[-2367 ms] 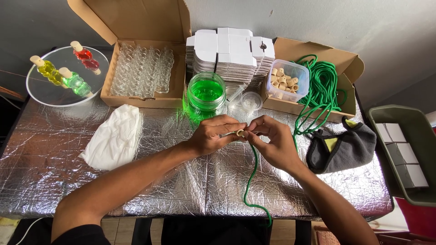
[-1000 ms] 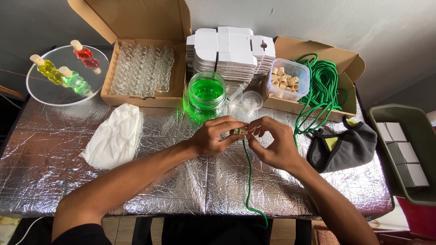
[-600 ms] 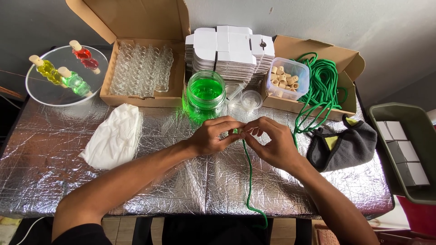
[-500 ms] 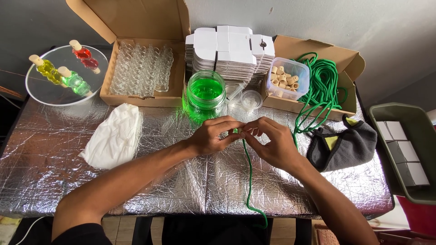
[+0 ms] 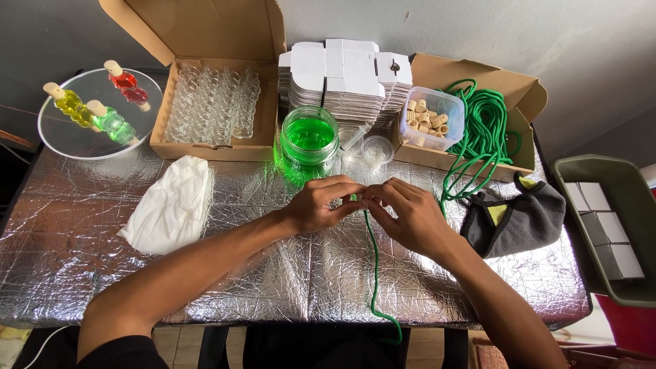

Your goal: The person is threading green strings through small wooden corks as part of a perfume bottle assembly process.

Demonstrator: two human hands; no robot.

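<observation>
At frame centre, over the crinkled foil desk (image 5: pixel 102 239), my left hand (image 5: pixel 318 205) and right hand (image 5: pixel 406 217) pinch the twisted green cord (image 5: pixel 374 273) hanging below them

Both forearms are bare and enter from the lower edge, converging toward the centre. The left hand (image 5: pixel 318 203) lies palm-down with knuckles upward, its fingers curled inward and its fingertips directed to the right. The right hand (image 5: pixel 408 217) mirrors this pose, its fingers bent and its fingertips directed to the left. The fingertips of both hands meet at the midline in a closed pinch grip. Both wrists are held nearly straight and low above the surface.
</observation>
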